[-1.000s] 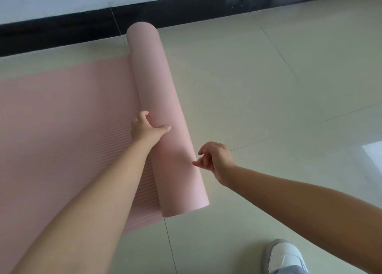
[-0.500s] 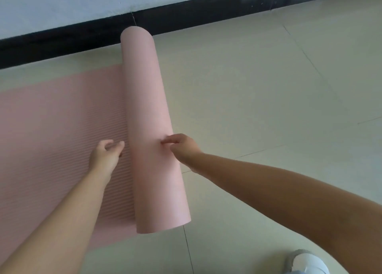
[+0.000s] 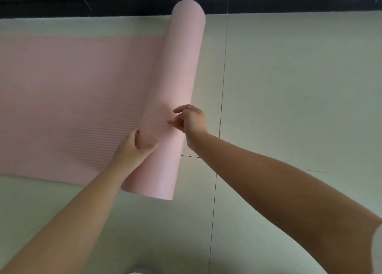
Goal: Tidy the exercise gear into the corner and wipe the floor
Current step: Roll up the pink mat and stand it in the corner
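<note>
A pink exercise mat lies partly rolled on the pale tiled floor. Its rolled part (image 3: 175, 77) runs from the wall down to the middle of the view, and its flat ribbed part (image 3: 72, 100) spreads out to the left. My left hand (image 3: 134, 147) grips the roll's left side near its lower end, thumb on top and fingers tucked where roll meets flat mat. My right hand (image 3: 190, 119) rests on the roll's right side with its fingers curled and their tips touching the surface.
A black skirting strip (image 3: 103, 2) runs along the wall at the top, close to the roll's far end. Pale floor tiles (image 3: 289, 87) stretch to the right and below the mat. A bit of a white shoe (image 3: 138, 271) shows at the bottom edge.
The roll has moved left over the flat mat and looks thicker. My left hand went from the flat mat onto the roll's side. The view has shifted, and the roll's far end now reaches the skirting.
</note>
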